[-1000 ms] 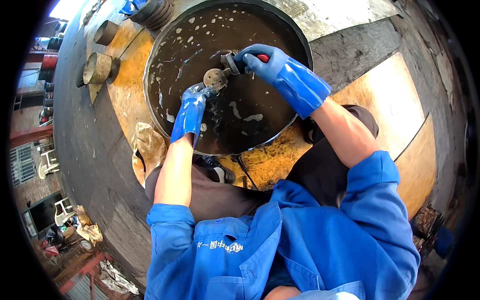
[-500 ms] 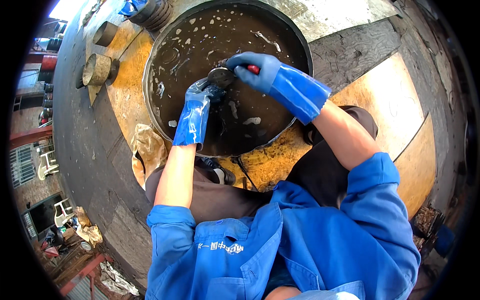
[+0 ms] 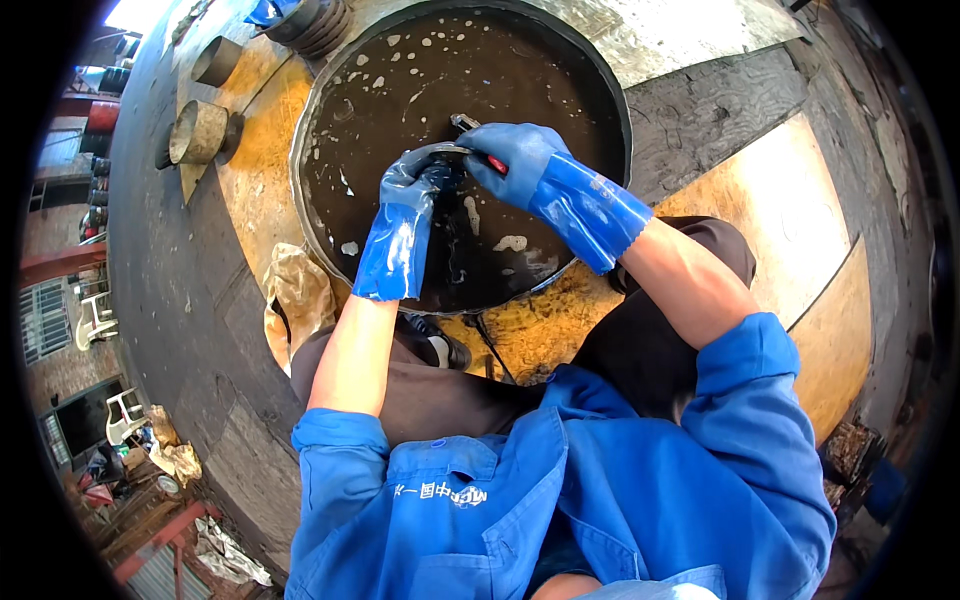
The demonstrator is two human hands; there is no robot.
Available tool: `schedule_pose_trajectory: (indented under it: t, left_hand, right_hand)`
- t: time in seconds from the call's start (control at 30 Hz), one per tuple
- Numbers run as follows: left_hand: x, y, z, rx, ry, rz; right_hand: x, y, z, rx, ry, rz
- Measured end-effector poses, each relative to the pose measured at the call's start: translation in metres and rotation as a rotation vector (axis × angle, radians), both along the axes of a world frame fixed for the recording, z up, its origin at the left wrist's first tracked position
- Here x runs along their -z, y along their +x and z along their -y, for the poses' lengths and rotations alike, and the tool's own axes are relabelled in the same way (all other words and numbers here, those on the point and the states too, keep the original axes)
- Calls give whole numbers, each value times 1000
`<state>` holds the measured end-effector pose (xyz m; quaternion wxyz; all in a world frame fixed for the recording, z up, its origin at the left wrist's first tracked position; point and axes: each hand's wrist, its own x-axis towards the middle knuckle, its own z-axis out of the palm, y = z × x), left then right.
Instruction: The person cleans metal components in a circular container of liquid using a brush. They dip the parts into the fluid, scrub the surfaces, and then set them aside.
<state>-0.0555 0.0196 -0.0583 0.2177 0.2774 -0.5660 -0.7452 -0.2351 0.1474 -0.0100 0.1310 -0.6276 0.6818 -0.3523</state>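
Both my hands wear blue rubber gloves and are over a wide round tub (image 3: 297, 170) of dark liquid with pale foam patches. My left hand (image 3: 408, 185) is closed on a round, flat metal part (image 3: 446, 148), seen almost edge-on. Around a red-handled tool (image 3: 496, 164) my right hand (image 3: 515, 160) is wrapped. The tool's metal end (image 3: 463, 121) sticks out past the glove; its exact kind is hidden. My right fingers meet the edge of the metal part, and the two gloves are nearly touching.
Two short metal cylinders, one upper (image 3: 217, 61) and one lower (image 3: 198, 134), stand left of the tub. A stack of dark round containers (image 3: 308, 30) is at its upper left. A tan cloth or glove (image 3: 298, 295) lies by my left knee. Wooden boards (image 3: 770, 210) lie on the right.
The round metal part has tipped from showing its face to nearly edge-on. My right hand has shifted slightly down, and the tool's metal end now shows above it.
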Motion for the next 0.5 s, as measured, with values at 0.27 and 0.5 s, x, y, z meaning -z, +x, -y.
schedule_pose_trajectory:
  t: [0.27,0.5]
  left_hand:
    - [5,5,21,121,767,199]
    - [-12,10,12,5,771,272]
  right_hand:
    - [-1,-4,1,-62,3,-223]
    - [1,-2,7,-245,188,-502]
